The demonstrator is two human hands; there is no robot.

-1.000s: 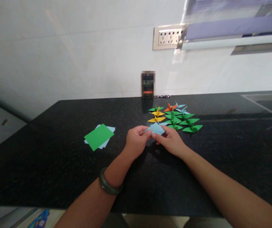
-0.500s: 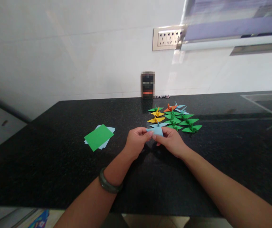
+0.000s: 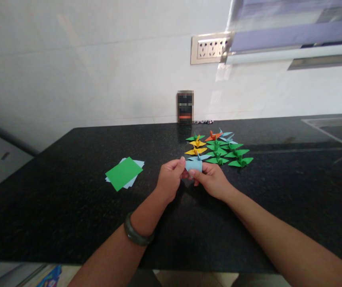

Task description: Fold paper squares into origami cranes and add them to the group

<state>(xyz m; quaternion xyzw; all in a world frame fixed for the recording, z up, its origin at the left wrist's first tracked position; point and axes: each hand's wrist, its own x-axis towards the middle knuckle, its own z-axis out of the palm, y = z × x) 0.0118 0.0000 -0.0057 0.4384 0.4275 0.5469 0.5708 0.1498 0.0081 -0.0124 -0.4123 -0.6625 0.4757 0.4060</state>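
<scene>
The blue paper (image 3: 195,165), folded small, is up over the dark counter (image 3: 69,223), between the two hands. The right hand (image 3: 215,180) pinches it, thumb across its face; the left hand (image 3: 170,178) curls at its left edge, thumb up, though I can't tell whether it grips. Just beyond sit folded cranes (image 3: 239,153) in green, yellow, orange and blue. Off to the left lie sheets (image 3: 124,173), green on top. Behind, a blurred box (image 3: 185,107) stands by the wall (image 3: 99,71), beads (image 3: 204,122) beside it.
</scene>
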